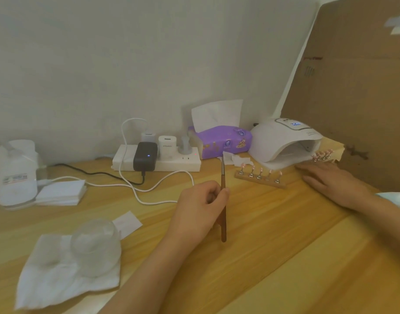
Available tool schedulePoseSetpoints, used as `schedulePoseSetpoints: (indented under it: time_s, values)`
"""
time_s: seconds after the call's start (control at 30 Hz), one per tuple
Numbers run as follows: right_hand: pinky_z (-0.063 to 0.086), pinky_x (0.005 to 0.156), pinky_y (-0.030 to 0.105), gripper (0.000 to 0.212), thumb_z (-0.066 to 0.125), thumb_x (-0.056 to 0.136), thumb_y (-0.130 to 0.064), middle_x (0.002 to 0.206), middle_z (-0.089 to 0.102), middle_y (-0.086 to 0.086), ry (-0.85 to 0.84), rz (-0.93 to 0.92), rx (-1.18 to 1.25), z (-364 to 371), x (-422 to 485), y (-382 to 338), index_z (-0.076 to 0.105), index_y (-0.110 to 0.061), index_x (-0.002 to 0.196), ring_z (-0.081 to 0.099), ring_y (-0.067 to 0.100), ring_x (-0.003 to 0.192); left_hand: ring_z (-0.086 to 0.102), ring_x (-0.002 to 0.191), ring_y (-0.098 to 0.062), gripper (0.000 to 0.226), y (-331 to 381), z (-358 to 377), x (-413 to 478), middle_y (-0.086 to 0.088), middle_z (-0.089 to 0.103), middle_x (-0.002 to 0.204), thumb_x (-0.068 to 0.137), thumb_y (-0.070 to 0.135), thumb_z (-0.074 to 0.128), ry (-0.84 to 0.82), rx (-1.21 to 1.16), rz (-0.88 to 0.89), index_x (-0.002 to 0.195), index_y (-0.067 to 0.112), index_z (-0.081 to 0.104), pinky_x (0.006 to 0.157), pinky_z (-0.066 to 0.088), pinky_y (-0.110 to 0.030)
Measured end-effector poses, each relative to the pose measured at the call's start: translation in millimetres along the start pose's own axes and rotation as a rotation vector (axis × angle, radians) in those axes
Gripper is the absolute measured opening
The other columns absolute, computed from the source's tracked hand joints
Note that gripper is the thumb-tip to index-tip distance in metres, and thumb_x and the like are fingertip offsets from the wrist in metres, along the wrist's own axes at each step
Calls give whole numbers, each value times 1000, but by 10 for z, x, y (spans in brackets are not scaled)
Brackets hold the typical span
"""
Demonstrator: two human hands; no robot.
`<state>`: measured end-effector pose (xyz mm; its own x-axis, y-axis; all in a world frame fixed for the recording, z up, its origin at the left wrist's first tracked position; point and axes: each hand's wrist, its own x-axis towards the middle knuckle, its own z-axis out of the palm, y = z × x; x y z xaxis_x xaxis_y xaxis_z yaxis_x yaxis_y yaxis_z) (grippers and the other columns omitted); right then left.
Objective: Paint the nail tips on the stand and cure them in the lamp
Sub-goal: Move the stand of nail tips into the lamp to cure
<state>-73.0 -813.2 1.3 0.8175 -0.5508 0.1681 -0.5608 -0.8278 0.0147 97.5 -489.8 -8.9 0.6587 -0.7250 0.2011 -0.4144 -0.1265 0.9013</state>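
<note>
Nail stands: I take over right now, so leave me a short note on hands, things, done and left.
Left hand grips the brush, bristles up, clear of the tips.
Right hand lies flat on the table, empty.
One stand sits before the lamp, a second stand by its opening; neither is inside.
Tips on both look pinkish, so some paint seems on.
Left: finish painting, cure.

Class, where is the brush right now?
Head view, centre: the brush is in the left hand, just left of the nearer stand.
</note>
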Motion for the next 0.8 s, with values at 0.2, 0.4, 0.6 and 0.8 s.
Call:
schedulePoseSetpoints:
  time_s: [0.2, 0.4, 0.6, 0.8]
  values:
    - [35, 107, 51, 50, 48, 101, -34, 148, 45, 17, -22, 310, 91, -8, 153, 18, 39, -18, 148, 40, 41, 134, 45, 40, -1, 36, 10, -1, 3, 6, 57, 54, 100, 35, 55, -8, -23, -4, 70, 15, 56, 46, 41, -17]
    - [36, 80, 7, 42, 68, 86, -1, 113, 55, -21, -61, -50, 418, -133, -15, -314, 62, -31, 114, 52, -6, 102, 44, 41, -3, 36, 9, -5, 3, 5, 55, 54, 100, 34, 55, -17, -30, 10, 74, 9, 58, 48, 41, -18]
    - [41, 71, 7, 25, 79, 82, -14, 99, 64, -4, 24, -50, 590, -68, -23, -668, 68, -18, 103, 58, 7, 87, 43, 41, -3, 35, 3, -7, -21, 6, 55, 53, 99, 35, 56, -25, -34, 8, 72, 12, 57, 48, 40, -17]
    - [44, 71, 23, 21, 83, 77, -11, 86, 62, -4, 136, -131, 323, -131, -104, -384, 67, -17, 89, 59, 12, 80, 46, 42, -1, 35, 5, -6, -31, 9, 56, 51, 100, 35, 55, -44, -31, 19, 70, 17, 55, 52, 42, -19]
